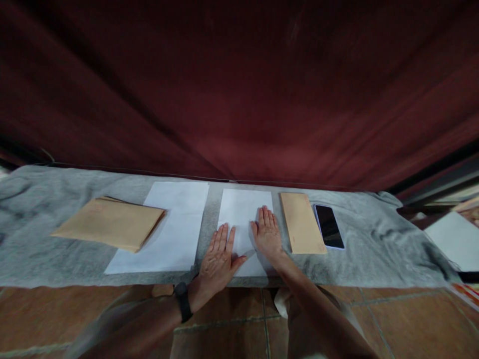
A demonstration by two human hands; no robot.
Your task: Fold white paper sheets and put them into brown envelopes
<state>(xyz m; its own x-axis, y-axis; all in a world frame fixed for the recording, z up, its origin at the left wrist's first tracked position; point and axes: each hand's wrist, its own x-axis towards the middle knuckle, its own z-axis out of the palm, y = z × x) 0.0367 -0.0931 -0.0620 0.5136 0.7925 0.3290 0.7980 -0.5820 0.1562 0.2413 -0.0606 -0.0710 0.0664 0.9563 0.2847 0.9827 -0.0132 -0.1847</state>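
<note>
A white sheet of paper [243, 204] lies on the grey cloth in front of me, narrower than the stack to its left. My left hand [217, 257] rests flat across its left edge, fingers stretched out and thumb pointing right. On the sheet's right side my right hand [267, 232] lies flat too, fingers extended. Neither hand grips anything. Just right of the right hand is a brown envelope [302, 222], apart from it. Whether the sheet is folded or layered I cannot tell.
Larger white paper [170, 249] lies to the left, partly under a pile of brown envelopes [112, 222]. A smartphone [329, 227] sits beside the right-hand envelope. Grey cloth [374, 244] covers the narrow surface, with a dark red curtain [239, 99] behind. White paper [454, 239] shows far right.
</note>
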